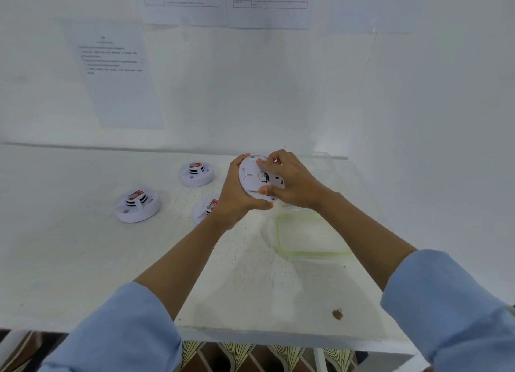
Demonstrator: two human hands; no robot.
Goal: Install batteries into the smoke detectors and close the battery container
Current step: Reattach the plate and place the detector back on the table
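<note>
I hold a round white smoke detector [250, 177] up above the table, its back side facing me. My left hand [237, 194] grips its left rim, thumb along the lower edge. My right hand [289, 180] holds the right side, with its fingers curled over the back plate near the centre opening. Three more white detectors lie on the table with red-labelled tops up: one far left [138, 205], one further back [196, 173], and one [204, 207] partly hidden behind my left wrist.
A clear container lid with a green seal [309, 233] lies flat on the white table [83, 260] under my right forearm. A clear container [330, 165] stands behind my right hand, faint. Papers hang on the wall behind. A brown speck [337, 314] sits near the front edge.
</note>
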